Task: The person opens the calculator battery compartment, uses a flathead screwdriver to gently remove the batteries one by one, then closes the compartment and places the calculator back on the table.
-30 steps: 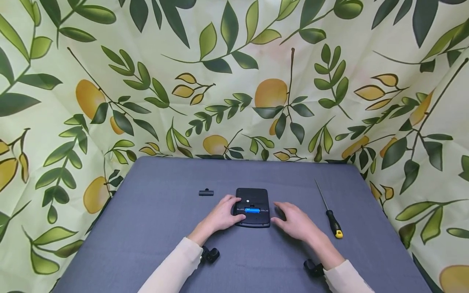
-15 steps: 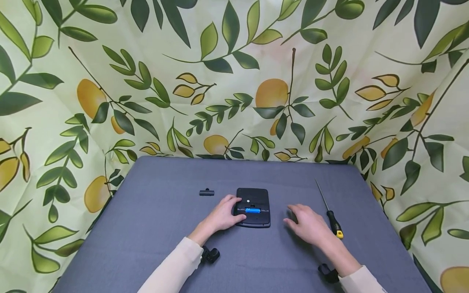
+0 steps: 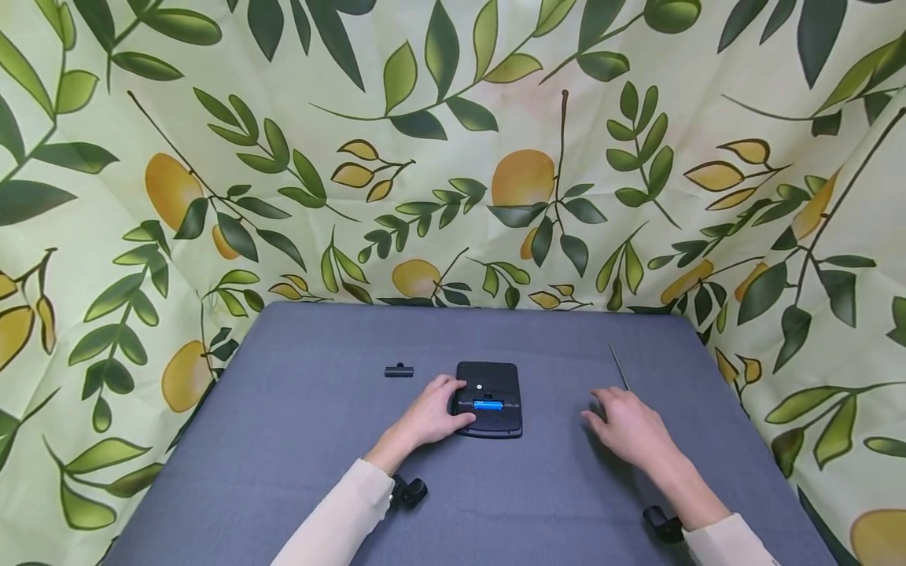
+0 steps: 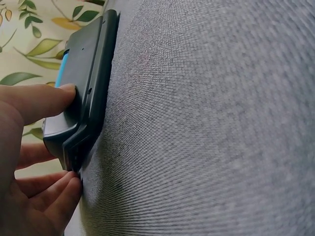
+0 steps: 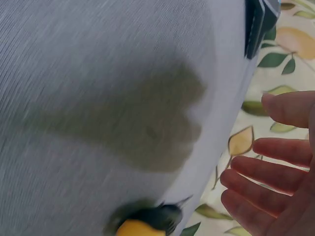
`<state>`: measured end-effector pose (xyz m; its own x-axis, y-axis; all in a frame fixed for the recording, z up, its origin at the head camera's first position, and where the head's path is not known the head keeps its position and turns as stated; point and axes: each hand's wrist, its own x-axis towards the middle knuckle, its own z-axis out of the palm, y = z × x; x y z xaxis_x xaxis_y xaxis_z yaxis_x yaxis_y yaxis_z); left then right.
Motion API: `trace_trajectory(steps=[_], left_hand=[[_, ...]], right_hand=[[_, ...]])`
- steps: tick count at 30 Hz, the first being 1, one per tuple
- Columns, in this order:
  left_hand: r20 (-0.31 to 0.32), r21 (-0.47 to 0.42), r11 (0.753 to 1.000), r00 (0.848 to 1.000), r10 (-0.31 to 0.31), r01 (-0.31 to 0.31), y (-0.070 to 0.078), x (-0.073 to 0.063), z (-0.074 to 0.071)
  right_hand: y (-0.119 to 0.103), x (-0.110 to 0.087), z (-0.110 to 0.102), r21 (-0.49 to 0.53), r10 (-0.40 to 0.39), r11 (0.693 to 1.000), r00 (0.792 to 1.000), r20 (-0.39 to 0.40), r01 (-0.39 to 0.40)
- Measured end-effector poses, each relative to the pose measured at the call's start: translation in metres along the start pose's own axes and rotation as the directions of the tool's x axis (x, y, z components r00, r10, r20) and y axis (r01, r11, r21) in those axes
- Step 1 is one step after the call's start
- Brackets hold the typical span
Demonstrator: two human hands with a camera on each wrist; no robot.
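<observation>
A black calculator-like device (image 3: 497, 425) lies back side up on the table, a blue battery (image 3: 488, 405) showing in its uncovered compartment. My left hand (image 3: 432, 414) grips its left edge. In the left wrist view the thumb (image 4: 56, 101) presses on the back, while the other fingers curl at the side and lower edge. My right hand (image 3: 632, 428) hovers over the screwdriver, fingers loosely extended and holding nothing. Only the thin screwdriver shaft (image 3: 619, 368) shows in the head view; the hand hides its handle. The right wrist view shows the black and yellow handle (image 5: 142, 227) below the fingers.
A small black battery cover (image 3: 399, 372) lies left of the device, farther back. The grey cloth-covered table (image 3: 318, 338) ends against a leaf-and-fruit patterned curtain (image 3: 453, 181) at the back and sides.
My right hand has moved away from the device's right side, rightward until it is over the screwdriver handle. The left hand and the device have stayed in place.
</observation>
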<state>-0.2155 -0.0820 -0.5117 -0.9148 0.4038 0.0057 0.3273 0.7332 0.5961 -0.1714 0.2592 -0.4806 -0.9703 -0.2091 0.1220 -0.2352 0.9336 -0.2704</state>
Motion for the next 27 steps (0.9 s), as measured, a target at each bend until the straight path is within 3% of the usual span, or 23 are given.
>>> trace_trajectory(steps=[13, 27], left_hand=[[0.000, 0.005, 1.000, 1.000, -0.007, 0.007, 0.001, -0.001, 0.001], [-0.008, -0.001, 1.000, 1.000, -0.008, 0.008, 0.000, -0.002, 0.003]], right_hand=[[0.032, -0.014, -0.002, -0.023, 0.094, 0.995, 0.995, -0.027, -0.095], [0.055, -0.027, -0.002, 0.015, 0.184, 0.983, 0.983, 0.001, -0.184]])
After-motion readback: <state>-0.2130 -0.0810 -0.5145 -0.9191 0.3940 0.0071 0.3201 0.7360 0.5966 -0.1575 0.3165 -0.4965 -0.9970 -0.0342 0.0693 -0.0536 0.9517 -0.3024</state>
